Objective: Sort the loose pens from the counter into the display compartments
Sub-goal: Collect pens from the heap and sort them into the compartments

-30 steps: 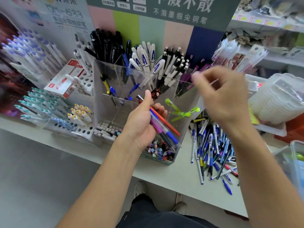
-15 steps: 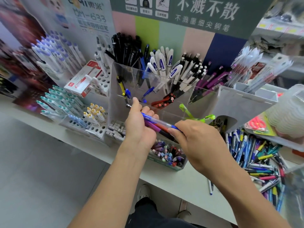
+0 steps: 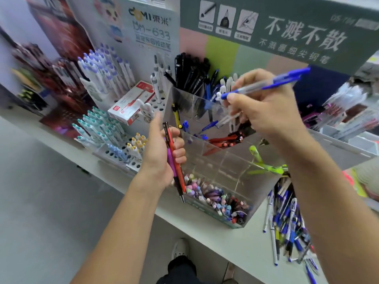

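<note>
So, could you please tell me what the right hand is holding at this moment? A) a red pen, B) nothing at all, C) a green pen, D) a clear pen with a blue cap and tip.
D: the right hand pinches a clear blue pen above the clear display box, while the red pen is in the left hand.

Head view, down onto counter

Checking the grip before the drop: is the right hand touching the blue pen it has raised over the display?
Touching. The head view shows the right hand pinching the blue pen near its tip, thumb pressed against the clear barrel, above the clear display.
</note>
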Motion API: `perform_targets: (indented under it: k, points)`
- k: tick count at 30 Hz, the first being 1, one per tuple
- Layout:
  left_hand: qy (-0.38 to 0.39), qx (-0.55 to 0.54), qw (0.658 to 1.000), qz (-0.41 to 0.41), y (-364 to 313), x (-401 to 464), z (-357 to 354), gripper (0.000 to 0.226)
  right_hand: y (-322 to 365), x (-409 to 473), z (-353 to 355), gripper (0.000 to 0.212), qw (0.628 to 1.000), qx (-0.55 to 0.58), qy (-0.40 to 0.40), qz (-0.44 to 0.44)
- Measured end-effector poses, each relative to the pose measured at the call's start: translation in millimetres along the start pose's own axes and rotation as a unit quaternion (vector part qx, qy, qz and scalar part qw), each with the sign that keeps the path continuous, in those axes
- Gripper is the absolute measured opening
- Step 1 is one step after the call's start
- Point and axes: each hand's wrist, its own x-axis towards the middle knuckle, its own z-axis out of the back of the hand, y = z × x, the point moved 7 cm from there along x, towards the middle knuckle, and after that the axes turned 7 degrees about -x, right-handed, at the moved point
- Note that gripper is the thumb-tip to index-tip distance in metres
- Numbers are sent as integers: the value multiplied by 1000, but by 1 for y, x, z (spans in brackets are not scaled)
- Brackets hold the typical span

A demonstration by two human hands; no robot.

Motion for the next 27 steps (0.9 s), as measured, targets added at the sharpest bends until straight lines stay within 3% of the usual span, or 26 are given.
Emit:
perform_targets:
  k: [6,11,16,21,24,27]
  points:
    - [-55,19,998,-28,5,14,30,34,-12,26,-51,24,979,-201,36,5]
    - [-27,68,997,-38,11,22,36,22,-42,12,-65,12,976,-218,15,-15]
    - [43,248,965,-76,9,29,22,32,-61,0,-68,11,964,-257,40,-51]
    - [61,305,947,-79,8,35,11,35,-66,-7,-65,26,956,-286,36,-51]
    - [62,338,936,-81,9,36,10,33,-67,-6,-74,19,953,-299,37,-30]
    - [49,310,945,-93,7,33,14,33,-61,0,-74,17,977,-212,1,-23]
